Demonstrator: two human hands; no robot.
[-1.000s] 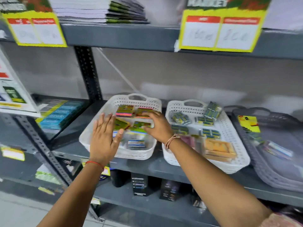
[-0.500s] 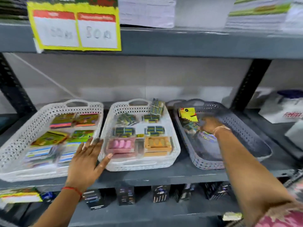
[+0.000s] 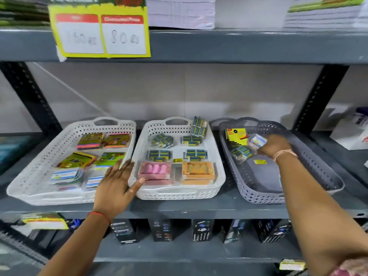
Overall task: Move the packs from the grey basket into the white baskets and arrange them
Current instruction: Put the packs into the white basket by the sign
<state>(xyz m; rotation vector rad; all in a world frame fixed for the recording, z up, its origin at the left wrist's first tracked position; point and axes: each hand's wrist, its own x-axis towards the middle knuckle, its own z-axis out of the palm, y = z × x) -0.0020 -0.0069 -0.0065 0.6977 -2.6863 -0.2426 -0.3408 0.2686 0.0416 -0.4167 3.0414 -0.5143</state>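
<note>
Three baskets stand side by side on a grey shelf. The left white basket (image 3: 33,176) holds colourful flat packs. In the middle white basket (image 3: 219,174) lie small blue-green packs, a pink box and an orange box. The grey basket (image 3: 318,168) on the right holds a yellow pack (image 3: 236,136) and a blue-green pack (image 3: 242,152). My right hand (image 3: 273,146) is inside the grey basket, closed on a small clear pack (image 3: 257,140). My left hand (image 3: 117,186) rests open, fingers spread, over the gap between the two white baskets.
An upper shelf (image 3: 239,46) carries paper stacks and a yellow price sign (image 3: 99,32). Black uprights (image 3: 29,98) stand at both sides. Dark boxes (image 3: 202,230) line the shelf below. White items (image 3: 352,128) sit at far right.
The view swung right from the left white basket. My right hand left that basket, reached into the grey basket and closed on a small pack. My left hand shifted to the baskets' gap.
</note>
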